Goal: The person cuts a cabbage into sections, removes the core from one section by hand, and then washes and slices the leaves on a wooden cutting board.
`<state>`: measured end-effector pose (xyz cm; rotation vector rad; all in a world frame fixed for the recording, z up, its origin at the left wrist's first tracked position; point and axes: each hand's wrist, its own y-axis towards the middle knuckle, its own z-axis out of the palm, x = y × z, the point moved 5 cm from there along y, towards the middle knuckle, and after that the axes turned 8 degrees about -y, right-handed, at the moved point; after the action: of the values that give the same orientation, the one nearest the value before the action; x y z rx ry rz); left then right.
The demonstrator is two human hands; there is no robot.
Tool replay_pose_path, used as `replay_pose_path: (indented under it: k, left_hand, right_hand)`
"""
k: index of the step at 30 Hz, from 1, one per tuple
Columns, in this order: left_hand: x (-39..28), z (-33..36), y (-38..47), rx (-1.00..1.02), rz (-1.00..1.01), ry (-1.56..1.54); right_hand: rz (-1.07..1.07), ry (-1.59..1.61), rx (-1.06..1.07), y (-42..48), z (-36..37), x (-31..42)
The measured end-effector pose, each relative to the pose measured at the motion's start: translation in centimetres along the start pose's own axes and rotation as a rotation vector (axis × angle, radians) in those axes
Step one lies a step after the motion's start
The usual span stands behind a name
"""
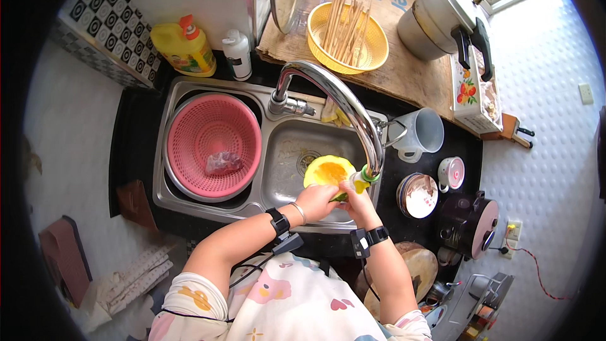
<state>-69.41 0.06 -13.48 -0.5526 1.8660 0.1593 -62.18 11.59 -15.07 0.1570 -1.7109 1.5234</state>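
A cut piece of pumpkin or squash with yellow flesh, an orange hollow and a bit of green rind is over the right basin of a steel double sink. My left hand grips its near edge. Close beside it, my right hand holds the same edge from the right, its fingers partly hidden. Above the right hand hangs the spout end of the tall chrome faucet. Scraps lie around the drain. I cannot tell whether water is running.
In the left basin, a pink colander holds a bagged or frozen lump of meat. Behind stand a yellow detergent jug, a white bottle and a yellow basket of chopsticks. A plastic pitcher, stacked bowls and a cooker stand rightward.
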Motion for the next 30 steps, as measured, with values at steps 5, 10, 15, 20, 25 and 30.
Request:
replay_pose_path:
  k: [5,10,15,20,25,30]
  left_hand:
    - [-0.7,0.5,0.3,0.054,0.097,0.114]
    - [0.5,0.7,0.4,0.062,0.227,0.721]
    - [-1.0,2.2,0.9,-0.178,0.107,0.649]
    - [-0.1,4.0,2.2,-0.181,-0.148,0.210]
    - [-0.7,2.6,1.8,-0.116,-0.062,0.242]
    - [1.8,3.0,2.2,-0.069,-0.068,0.561]
  right_hand:
    - [-0.207,-0.219,0.014,2.1,-2.7,0.2]
    - [-0.200,-0.349,0.098,0.9,-2.9,3.4]
    - [-0.260,-0.395,0.154,1.9,-2.7,4.6]
    - [-0.224,-0.336,0.189,3.6,-3.0,2.8]
    - [-0.115,-0.321,0.237,2.4,-3.9,2.6]
    - [-0.138,-0.324,0.191,2.7,-5.5,2.2]
